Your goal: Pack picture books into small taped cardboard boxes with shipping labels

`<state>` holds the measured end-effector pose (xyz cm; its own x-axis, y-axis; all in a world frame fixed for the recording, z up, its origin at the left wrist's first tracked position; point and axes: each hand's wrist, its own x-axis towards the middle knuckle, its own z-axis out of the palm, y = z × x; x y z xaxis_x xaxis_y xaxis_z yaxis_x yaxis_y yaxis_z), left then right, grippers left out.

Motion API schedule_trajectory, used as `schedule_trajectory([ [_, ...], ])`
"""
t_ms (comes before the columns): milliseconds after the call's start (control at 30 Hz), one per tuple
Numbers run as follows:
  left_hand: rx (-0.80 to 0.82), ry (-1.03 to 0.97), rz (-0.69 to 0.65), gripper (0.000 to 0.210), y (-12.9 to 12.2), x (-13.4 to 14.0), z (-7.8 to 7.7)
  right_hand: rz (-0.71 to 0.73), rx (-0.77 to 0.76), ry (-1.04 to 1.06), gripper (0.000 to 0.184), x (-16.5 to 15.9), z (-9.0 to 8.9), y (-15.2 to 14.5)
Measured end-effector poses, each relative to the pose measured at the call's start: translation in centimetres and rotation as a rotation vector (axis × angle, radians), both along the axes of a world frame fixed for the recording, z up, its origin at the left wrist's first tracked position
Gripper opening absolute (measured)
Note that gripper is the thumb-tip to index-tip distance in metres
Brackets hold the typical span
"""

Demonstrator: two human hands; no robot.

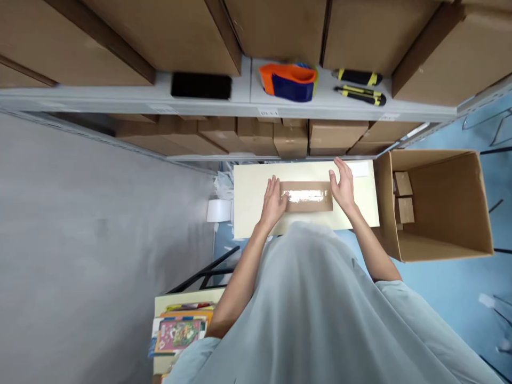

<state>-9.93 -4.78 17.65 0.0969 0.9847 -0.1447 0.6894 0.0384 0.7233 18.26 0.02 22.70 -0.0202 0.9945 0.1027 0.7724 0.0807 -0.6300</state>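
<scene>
A small brown cardboard box lies on the cream tabletop in front of me, with shiny clear tape running along its top. My left hand is at the box's left end, fingers stretched forward and the thumb over the edge of the tape. At the right end, my right hand has its fingers apart and points up and away; it appears beside the box's right edge, and whether it touches is hard to tell. Neither hand is wrapped round anything.
A large open carton at the right holds several small boxes. Ahead, a grey shelf bears cartons, a black phone, an orange-and-blue tape dispenser and two cutters. Left are a white roll and books.
</scene>
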Motion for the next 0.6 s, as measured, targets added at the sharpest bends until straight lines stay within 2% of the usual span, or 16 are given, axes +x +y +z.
schedule_trajectory([
  [133, -0.103, 0.018, 0.024, 0.071, -4.2, 1.0, -1.1, -0.182, -0.161, 0.074, 0.072, 2.4, -3.8, -7.4],
  [233, -0.127, 0.048, 0.021, 0.075, -5.3, 1.7, -1.4, -0.24, -0.246, 0.121, 0.078, 2.8, -5.3, -10.2],
  [333, -0.115, 0.08, -0.013, 0.078, -5.2, 2.4, -1.4, -0.219, -0.29, 0.171, 0.075, 2.2, -6.0, -11.3],
  [467, -0.059, 0.127, -0.091, 0.075, -4.6, 4.1, -1.1, -0.149, -0.341, 0.241, 0.073, 0.5, -6.7, -10.9],
  [600, 0.004, 0.136, -0.293, 0.071, -4.3, 7.0, -0.9, -0.163, -0.417, 0.333, 0.08, -0.6, -7.8, -10.0],
])
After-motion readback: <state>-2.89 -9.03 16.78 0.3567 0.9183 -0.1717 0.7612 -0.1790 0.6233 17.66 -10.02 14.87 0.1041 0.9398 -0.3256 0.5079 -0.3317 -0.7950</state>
